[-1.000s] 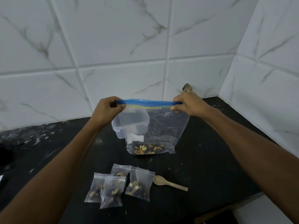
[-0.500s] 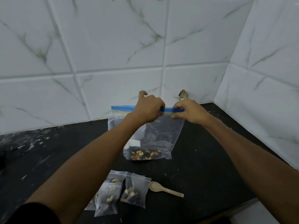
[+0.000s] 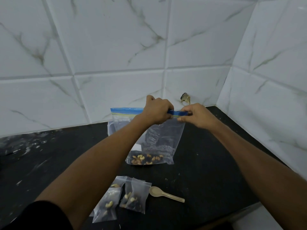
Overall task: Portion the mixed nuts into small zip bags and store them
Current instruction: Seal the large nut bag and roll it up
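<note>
Both hands, left hand point(image 3: 157, 110) and right hand point(image 3: 197, 115), pinched the large zip bag point(image 3: 159, 140) seal with curled fingers; an incomplete press risked nuts point(image 3: 146, 159) spilling toward 6 o'clock.

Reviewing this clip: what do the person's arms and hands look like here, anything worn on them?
Both forearms are bare. The left hand and right hand show no gloves, and no rings, watch or bracelet are visible. The only clothing in view is a black sleeve on the left upper arm at the bottom edge. The right arm shows no sleeve in the frame.
</note>
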A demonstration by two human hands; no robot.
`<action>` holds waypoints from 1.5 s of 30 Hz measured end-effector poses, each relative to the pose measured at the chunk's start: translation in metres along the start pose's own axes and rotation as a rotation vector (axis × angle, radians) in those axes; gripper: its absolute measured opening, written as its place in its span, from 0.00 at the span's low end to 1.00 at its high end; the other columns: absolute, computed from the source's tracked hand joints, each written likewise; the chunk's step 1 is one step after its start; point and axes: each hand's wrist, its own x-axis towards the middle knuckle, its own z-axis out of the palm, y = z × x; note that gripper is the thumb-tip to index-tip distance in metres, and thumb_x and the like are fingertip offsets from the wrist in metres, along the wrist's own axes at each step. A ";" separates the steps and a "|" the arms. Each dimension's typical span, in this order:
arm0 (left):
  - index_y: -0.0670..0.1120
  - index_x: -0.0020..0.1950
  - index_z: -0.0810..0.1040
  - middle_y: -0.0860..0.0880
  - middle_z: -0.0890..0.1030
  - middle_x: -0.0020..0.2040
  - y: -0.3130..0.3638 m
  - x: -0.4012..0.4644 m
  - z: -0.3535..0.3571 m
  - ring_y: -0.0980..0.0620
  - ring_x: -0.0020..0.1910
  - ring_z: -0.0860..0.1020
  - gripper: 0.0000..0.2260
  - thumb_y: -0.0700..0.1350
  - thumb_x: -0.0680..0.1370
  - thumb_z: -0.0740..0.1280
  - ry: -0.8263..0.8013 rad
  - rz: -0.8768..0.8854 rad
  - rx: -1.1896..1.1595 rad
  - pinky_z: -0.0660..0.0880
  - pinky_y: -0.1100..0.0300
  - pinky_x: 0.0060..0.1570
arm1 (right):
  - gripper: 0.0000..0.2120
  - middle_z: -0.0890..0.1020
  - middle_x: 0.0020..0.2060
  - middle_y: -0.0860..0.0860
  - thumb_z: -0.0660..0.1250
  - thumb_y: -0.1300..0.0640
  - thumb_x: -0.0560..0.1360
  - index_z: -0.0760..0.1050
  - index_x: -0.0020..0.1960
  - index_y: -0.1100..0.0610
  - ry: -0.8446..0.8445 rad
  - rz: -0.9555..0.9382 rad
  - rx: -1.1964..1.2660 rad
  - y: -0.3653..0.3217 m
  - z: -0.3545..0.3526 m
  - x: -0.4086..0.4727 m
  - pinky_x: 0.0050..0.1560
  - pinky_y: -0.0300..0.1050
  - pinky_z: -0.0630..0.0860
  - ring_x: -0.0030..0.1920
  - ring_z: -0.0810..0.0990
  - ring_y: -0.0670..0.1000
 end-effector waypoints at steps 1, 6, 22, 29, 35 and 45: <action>0.53 0.53 0.81 0.55 0.76 0.43 0.000 0.001 0.000 0.52 0.45 0.74 0.08 0.53 0.79 0.64 0.004 0.005 -0.003 0.60 0.51 0.59 | 0.08 0.81 0.37 0.53 0.72 0.53 0.73 0.81 0.50 0.56 -0.006 0.003 -0.007 0.001 -0.001 0.000 0.37 0.43 0.71 0.35 0.77 0.49; 0.53 0.52 0.80 0.53 0.80 0.45 -0.004 -0.001 -0.002 0.52 0.47 0.74 0.09 0.55 0.79 0.65 -0.021 0.013 -0.032 0.60 0.51 0.58 | 0.06 0.81 0.37 0.56 0.70 0.56 0.75 0.82 0.49 0.57 0.035 -0.010 -0.093 0.003 0.002 0.000 0.33 0.41 0.68 0.33 0.74 0.49; 0.52 0.50 0.80 0.54 0.78 0.43 -0.048 -0.022 -0.009 0.52 0.44 0.73 0.06 0.53 0.78 0.66 -0.022 -0.064 -0.010 0.59 0.52 0.56 | 0.08 0.79 0.37 0.51 0.67 0.52 0.76 0.81 0.47 0.56 0.039 -0.116 -0.237 -0.014 0.012 0.015 0.40 0.43 0.66 0.40 0.77 0.53; 0.51 0.49 0.82 0.53 0.78 0.39 -0.048 -0.025 -0.005 0.52 0.42 0.73 0.08 0.51 0.79 0.65 0.044 -0.025 0.027 0.59 0.54 0.55 | 0.07 0.81 0.41 0.50 0.66 0.50 0.76 0.79 0.49 0.52 0.027 -0.229 -0.439 -0.036 0.021 0.027 0.49 0.48 0.66 0.45 0.78 0.53; 0.52 0.52 0.80 0.53 0.80 0.43 -0.063 -0.034 -0.006 0.51 0.45 0.73 0.09 0.55 0.78 0.66 0.019 -0.072 -0.002 0.59 0.53 0.55 | 0.07 0.81 0.38 0.50 0.66 0.51 0.77 0.81 0.47 0.52 -0.001 -0.200 -0.364 -0.032 0.022 0.030 0.46 0.47 0.69 0.42 0.77 0.52; 0.51 0.53 0.82 0.53 0.80 0.43 -0.071 -0.043 -0.003 0.52 0.44 0.71 0.09 0.53 0.79 0.66 0.053 -0.089 -0.047 0.59 0.54 0.56 | 0.09 0.83 0.42 0.51 0.66 0.50 0.77 0.81 0.51 0.53 -0.004 -0.243 -0.365 -0.050 0.034 0.034 0.47 0.47 0.70 0.42 0.78 0.52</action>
